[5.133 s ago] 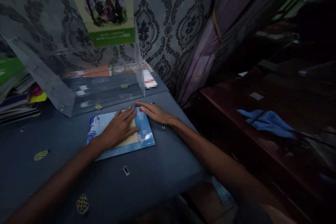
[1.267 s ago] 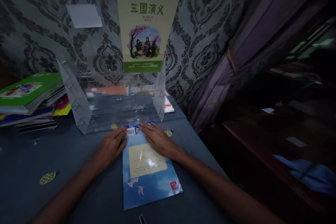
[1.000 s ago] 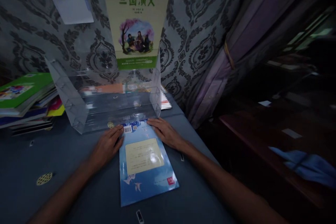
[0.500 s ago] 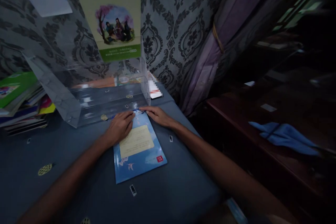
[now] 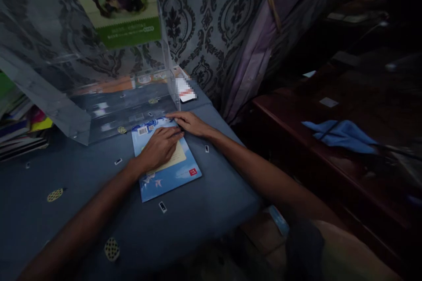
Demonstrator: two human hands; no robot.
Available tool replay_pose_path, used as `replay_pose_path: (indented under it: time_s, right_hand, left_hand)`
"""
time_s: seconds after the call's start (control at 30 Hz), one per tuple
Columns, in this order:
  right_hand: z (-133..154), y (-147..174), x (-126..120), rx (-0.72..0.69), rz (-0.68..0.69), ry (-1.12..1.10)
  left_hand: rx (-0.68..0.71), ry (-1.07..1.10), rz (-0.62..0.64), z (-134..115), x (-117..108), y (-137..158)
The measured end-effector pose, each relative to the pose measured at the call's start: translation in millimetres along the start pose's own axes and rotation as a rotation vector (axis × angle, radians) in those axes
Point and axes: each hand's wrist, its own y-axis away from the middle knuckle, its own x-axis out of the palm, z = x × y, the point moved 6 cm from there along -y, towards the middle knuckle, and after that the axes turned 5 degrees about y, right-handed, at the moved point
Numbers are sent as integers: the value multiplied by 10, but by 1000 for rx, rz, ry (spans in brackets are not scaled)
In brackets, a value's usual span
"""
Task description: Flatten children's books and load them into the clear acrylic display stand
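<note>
A light-blue book lies flat on the blue-grey tablecloth, showing a barcode near its top and a red logo at its lower right. My left hand rests flat across the middle of the book, covering part of its cream text panel, fingers stretched toward the right edge. At the book's upper right corner, my right hand lies with its fingers extended along the top edge. Just behind the book stands a clear acrylic stand, with a green and cream book upright in it.
A stack of books sits at the left. Beside the stand's right foot is a white item, partly blurred out. To the right, a dark red table holds a blue cloth. A purple curtain hangs behind.
My left hand has slid from the book's upper left corner to its middle, uncovering the barcode. My right hand stays by the top right corner. The view has tilted down.
</note>
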Motion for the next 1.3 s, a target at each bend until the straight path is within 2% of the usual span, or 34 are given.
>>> replay_pose_path:
  time_s: [0.17, 0.3, 0.4, 0.53, 0.8, 1.07, 1.3]
  right_hand:
    - [34, 20, 12, -20, -26, 22]
    - [67, 32, 26, -47, -15, 65]
    - [73, 34, 29, -57, -6, 107]
    - [94, 48, 35, -62, 2, 173]
    - [181, 174, 175, -14, 20, 339]
    - [432, 629, 209, -75, 46, 304]
    - [630, 971, 191, -90, 122, 334]
  left_hand:
    - [74, 91, 47, -357, 14, 90]
    - [109, 146, 134, -647, -3, 200]
    - [117, 156, 179, -789, -7, 275]
    - [109, 150, 181, -834, 12, 326]
    - [79, 119, 103, -833, 48, 337]
    - [201, 3, 40, -891, 94, 399]
    - [280, -110, -9, -1013, -2, 405]
